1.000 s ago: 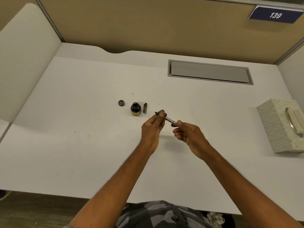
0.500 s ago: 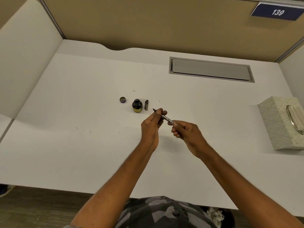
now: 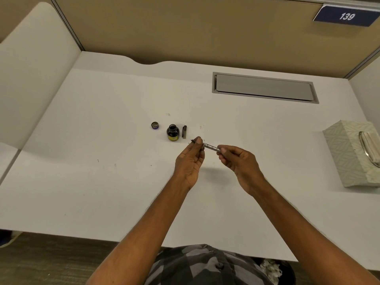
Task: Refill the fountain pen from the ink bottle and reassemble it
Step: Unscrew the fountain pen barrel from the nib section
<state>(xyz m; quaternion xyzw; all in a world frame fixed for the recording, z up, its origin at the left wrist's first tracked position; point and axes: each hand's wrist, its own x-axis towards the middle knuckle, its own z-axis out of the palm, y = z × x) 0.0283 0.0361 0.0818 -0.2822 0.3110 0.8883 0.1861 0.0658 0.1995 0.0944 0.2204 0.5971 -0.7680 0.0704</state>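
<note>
Pinched at both ends, the pen is held in the air between two bare hands, low over the white surface. The left grip has its thumb and fingertips closed on the front end, palm turned up toward the person, and the dark nib pokes out just past the fingertips. The right grip has its fingers curled round the back end, thumb on top. Only the silvery middle of the pen shows between them, and it slants with the nib end farther away and to the left.

Just beyond the left grip the ink bottle stands upright on the surface with its mouth open. Its cap lies a little apart on its left. A short dark pen part lies just beside the bottle on its right.

Well off to the right sits a patterned tissue box. A grey hatch is set into the surface near the back, and a blue sign reading 139 hangs on the partition.
</note>
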